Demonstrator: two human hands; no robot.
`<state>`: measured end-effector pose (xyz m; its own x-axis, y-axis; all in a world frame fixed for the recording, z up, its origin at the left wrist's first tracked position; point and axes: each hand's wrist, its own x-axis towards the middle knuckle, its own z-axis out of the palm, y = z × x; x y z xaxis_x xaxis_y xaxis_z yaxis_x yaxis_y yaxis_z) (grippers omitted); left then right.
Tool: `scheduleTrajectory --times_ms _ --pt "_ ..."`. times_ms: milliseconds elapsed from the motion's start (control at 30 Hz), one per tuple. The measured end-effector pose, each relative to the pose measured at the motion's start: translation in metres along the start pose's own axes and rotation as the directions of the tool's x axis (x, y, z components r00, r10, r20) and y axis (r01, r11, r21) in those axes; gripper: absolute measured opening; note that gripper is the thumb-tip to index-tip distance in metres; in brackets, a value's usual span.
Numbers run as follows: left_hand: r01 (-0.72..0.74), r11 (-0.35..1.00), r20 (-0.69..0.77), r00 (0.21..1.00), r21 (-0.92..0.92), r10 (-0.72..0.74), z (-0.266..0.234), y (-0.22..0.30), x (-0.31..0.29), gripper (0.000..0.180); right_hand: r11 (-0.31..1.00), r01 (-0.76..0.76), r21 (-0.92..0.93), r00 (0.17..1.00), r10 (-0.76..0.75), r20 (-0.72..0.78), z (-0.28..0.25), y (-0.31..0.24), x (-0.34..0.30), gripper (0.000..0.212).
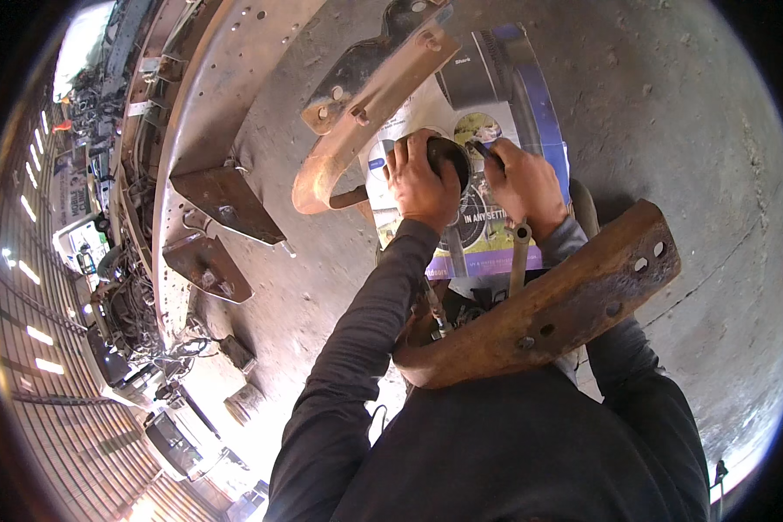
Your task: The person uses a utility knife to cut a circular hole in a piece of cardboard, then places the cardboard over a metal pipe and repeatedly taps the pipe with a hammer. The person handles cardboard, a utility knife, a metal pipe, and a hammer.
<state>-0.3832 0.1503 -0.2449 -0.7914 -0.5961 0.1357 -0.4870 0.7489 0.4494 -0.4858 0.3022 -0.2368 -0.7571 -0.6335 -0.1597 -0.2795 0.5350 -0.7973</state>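
Note:
My left hand (422,181) is closed round a dark, hollow round metal part (455,157), with the thumb along its near side. Just to its right, my right hand (531,187) is closed on a short dark tool (485,151). The tool's tip points toward the round part; its exact kind is too small to make out. Both hands work above a printed cardboard box panel (544,109) lying on the floor. A metal rod with an eye end (520,248) stands below my right wrist.
A curved rusty bracket with holes (583,291) crosses in front of my body. Another rusty bracket (335,157) and a dark plate (348,78) lie beyond my left hand. Leftward runs a long drilled vehicle frame rail (204,96) with projecting rusty plates (226,204). The concrete floor (705,174) is at right.

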Motion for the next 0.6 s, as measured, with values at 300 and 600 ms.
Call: scheduleTrajectory --times_ms 300,600 --pt "-0.018 1.000 -0.003 1.000 0.020 0.018 -0.004 0.007 0.007 0.046 0.995 -0.093 0.017 0.959 0.085 0.270 0.005 0.022 -0.026 0.027" --pt "-0.022 1.000 -0.002 1.000 -0.008 0.022 0.001 0.004 0.005 0.046 0.994 -0.068 0.086 0.997 0.070 -0.026 0.011 0.009 0.000 0.024"
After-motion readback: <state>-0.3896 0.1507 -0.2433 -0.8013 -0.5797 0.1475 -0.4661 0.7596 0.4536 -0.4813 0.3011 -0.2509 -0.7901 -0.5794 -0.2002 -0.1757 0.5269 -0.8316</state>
